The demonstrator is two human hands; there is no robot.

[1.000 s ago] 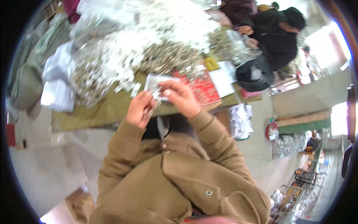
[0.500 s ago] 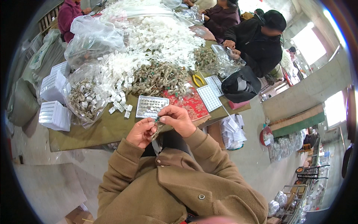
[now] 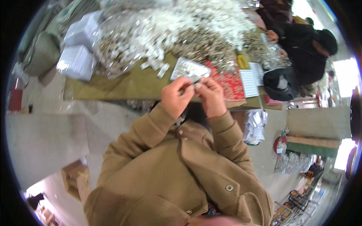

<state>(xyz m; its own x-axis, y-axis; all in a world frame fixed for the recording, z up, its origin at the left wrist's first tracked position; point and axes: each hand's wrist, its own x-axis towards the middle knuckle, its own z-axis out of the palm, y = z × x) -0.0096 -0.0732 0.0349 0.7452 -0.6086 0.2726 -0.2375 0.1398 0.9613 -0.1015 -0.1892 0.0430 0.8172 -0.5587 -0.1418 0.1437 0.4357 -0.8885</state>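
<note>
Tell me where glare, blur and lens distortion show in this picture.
Head view: windows at right and heaped white pieces wash out; head view: the small piece between left hand and right hand is too blurred to identify; head view: black corners frame the round fisheye image.

Your left hand (image 3: 175, 97) and right hand (image 3: 212, 98) sit close together, fingers (image 3: 209, 83) bent and pinching, forearms (image 3: 151, 126) angled inward.
</note>
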